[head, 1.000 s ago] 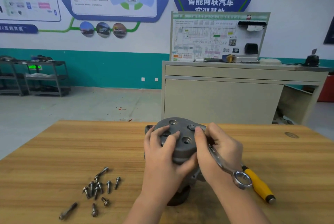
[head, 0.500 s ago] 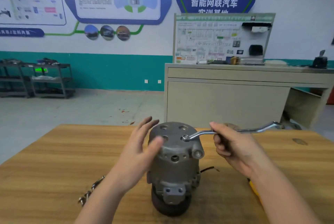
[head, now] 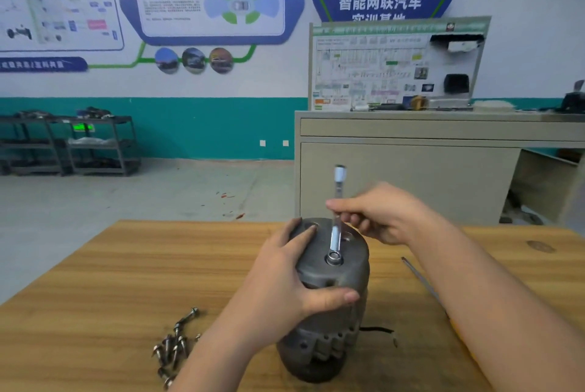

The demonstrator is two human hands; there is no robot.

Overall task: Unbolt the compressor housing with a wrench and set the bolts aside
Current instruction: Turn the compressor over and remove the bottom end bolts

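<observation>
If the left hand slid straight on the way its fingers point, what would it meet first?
Probably the shiny steel ring wrench seated on the grey cast-metal compressor housing. The left hand points across the top towards it, though depth is uncertain.

Compressor housing (head: 332, 284): grey cast-metal cylinder, standing upright on the wooden table (head: 95, 281), near the middle of its width and toward the near edge. Flat top face with several round recesses; ribbed section low on the body. Wrench (head: 335, 233): bright polished steel, ring end seated on a fastener on the top face, shank rising and pointing toward the far edge, its second ring end uppermost. Bolts (head: 175, 344): loose cluster of silver flanged bolts, lying flat on the table left of the housing, near the near edge, apart from it.
</observation>
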